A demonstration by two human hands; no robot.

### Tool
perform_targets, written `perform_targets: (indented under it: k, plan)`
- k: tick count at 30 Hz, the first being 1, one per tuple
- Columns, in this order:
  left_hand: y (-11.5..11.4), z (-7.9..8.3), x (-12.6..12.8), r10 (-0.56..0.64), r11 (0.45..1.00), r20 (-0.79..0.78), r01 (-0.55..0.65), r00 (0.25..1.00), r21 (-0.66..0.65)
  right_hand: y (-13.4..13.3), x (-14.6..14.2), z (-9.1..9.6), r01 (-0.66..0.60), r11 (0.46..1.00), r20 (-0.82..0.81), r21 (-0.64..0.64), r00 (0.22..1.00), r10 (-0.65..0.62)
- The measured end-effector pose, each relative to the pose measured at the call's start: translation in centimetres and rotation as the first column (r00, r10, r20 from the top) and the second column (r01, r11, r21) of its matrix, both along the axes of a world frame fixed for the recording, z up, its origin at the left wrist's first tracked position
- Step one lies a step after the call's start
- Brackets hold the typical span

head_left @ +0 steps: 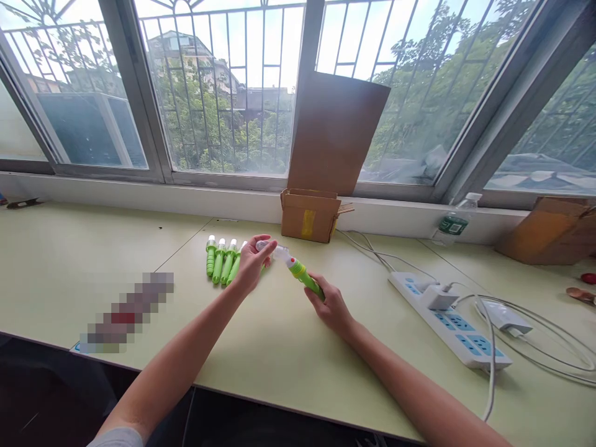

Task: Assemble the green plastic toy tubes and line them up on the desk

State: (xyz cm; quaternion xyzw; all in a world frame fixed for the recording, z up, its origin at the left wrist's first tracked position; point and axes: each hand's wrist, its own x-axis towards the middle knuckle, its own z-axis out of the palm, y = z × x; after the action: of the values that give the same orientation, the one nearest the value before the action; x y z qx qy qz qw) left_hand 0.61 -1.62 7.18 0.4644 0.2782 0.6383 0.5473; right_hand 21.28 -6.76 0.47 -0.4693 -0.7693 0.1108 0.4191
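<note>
My right hand (328,299) is wrapped round the lower body of a green toy flashlight (302,272) with a yellow ring and a red button. The flashlight tilts up to the left, its white head towards my other hand. Between the fingers of my left hand (254,264) is a clear ribbed plastic cover (278,251), held at the head end of the flashlight; I cannot tell whether the two are joined. Behind my left hand lie several similar green flashlights (218,261) with clear-and-white tips, side by side; my hand partly hides those on the right.
A cardboard box (306,216) stands at the window sill, a tall cardboard sheet (336,133) behind it. On the right are a white power strip (447,320), looping cables, an adapter (505,316) and a plastic bottle (456,220). A pixelated item (128,313) lies at left.
</note>
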Motion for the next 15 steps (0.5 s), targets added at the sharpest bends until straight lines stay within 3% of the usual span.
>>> perform_targets:
  k: [7,12,15]
  plan:
    - [-0.7,-1.9,1.7,-0.038,0.996,-0.188,0.052,0.981,0.071,-0.3,-0.3,-0.1,-0.023,0.998,-0.008,0.051,1.0,0.024]
    - [-0.5,-3.6,2.4,-0.007,0.999,-0.158,0.014,0.987,0.046,0.1,0.1,-0.4,-0.012,0.997,-0.034,0.073,0.999,0.014]
    - [-0.4,-4.1,2.5,0.011,1.0,-0.136,-0.009,0.991,0.017,0.4,0.4,-0.5,-0.012,0.994,0.038,0.108,0.999,0.008]
